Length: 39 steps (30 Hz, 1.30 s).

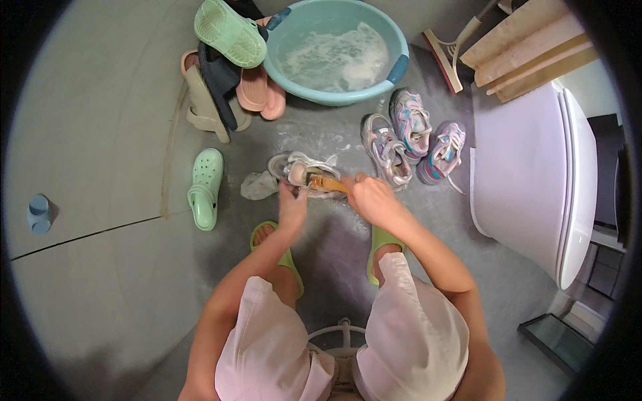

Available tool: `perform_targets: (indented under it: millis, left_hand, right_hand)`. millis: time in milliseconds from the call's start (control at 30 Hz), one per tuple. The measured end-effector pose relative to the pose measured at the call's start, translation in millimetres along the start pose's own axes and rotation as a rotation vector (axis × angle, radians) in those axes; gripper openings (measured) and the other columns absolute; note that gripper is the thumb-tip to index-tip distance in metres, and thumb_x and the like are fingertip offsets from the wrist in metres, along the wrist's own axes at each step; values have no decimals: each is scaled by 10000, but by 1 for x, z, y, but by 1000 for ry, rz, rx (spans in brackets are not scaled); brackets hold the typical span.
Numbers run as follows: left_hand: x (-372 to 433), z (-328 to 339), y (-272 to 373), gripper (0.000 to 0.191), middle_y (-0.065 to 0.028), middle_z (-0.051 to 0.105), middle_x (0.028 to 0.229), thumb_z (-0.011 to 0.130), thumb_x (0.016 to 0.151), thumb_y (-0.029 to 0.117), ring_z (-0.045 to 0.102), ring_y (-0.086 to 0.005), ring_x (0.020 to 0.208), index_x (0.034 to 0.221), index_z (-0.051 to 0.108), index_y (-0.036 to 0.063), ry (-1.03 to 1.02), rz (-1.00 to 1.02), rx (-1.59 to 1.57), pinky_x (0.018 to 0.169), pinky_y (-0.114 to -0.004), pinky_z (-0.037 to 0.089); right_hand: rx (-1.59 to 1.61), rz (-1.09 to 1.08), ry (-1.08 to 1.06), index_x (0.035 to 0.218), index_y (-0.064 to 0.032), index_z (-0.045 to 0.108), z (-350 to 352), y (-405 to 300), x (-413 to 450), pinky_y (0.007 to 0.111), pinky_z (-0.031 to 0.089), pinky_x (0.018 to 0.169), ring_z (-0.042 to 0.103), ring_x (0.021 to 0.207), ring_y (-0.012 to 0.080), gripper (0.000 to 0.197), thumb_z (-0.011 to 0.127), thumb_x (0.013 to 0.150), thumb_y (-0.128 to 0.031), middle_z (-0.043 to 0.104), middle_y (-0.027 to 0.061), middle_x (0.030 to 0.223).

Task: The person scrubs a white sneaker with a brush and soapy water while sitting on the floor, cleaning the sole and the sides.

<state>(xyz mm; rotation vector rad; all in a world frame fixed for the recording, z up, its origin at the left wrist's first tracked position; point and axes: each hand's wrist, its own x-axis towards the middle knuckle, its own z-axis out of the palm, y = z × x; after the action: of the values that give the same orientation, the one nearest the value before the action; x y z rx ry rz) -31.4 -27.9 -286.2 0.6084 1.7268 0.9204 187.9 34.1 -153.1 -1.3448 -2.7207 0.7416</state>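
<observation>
A wet, pale sneaker (313, 163) lies on the grey floor between my feet and the basin. My left hand (292, 203) grips it by the near side, around its tongue and opening. In my right hand (370, 198) is a wooden-handled brush (326, 184), its head at the shoe's opening; the bristles are mostly hidden. A crumpled greyish-white cloth or insole (259, 185) lies at the shoe's left end; I cannot tell which. Several worn sneakers (412, 120) with pink, white and teal parts rest to the right.
A turquoise basin (341, 95) of sudsy water stands ahead. Clogs and slippers (253, 90) are piled at its left, with a mint clog (207, 175) nearer me. At right are a white toilet or tub-like fixture (521, 165) and a floor squeegee (444, 60).
</observation>
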Motion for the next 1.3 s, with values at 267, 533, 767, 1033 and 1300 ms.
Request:
perform_targets:
  millis: [267, 533, 767, 1033, 1300]
  left_hand:
    - [34, -29, 72, 946, -213, 404, 1438, 852, 636, 290, 372, -401, 1330, 1427, 393, 48, -432, 797, 1145, 1106, -471, 301]
    - [84, -12, 26, 615, -101, 498, 1392, 782, 695, 272, 422, -313, 1296, 1253, 590, 97, -219, 826, 1111, 1092, -494, 311]
    - [78, -24, 40, 616, -102, 549, 1303, 778, 700, 277, 475, -289, 1241, 1272, 591, 149, -248, 833, 1131, 1072, -440, 332]
    - [84, -20, 39, 718, -110, 576, 1230, 828, 642, 234, 521, -306, 1163, 1302, 560, 149, -212, 737, 995, 1009, -436, 381]
    - [73, -24, 42, 784, -84, 585, 1199, 840, 644, 251, 530, -301, 1154, 1358, 529, 165, -212, 872, 956, 1012, -433, 382]
  right_hand:
    - [-211, -131, 26, 1141, -120, 668, 18, 36, -8, 419, 520, 520, 666, 585, 305, 322, 619, 857, -263, 654, 134, 657]
    - [-274, -339, 128, 1376, -226, 461, 66, 28, 62, 399, 499, 478, 654, 538, 251, 507, 565, 880, -236, 652, 73, 628]
    - [-371, -426, -169, 1359, -201, 503, 13, 55, 26, 386, 508, 503, 658, 550, 236, 498, 554, 864, -191, 655, 50, 629]
    - [-326, -409, 7, 1364, -225, 517, 41, 23, 60, 382, 497, 479, 665, 560, 221, 526, 557, 842, -180, 658, 45, 638]
    - [-410, -341, -45, 1378, -201, 477, 36, 45, 60, 424, 505, 501, 664, 567, 292, 495, 543, 890, -245, 659, 81, 638]
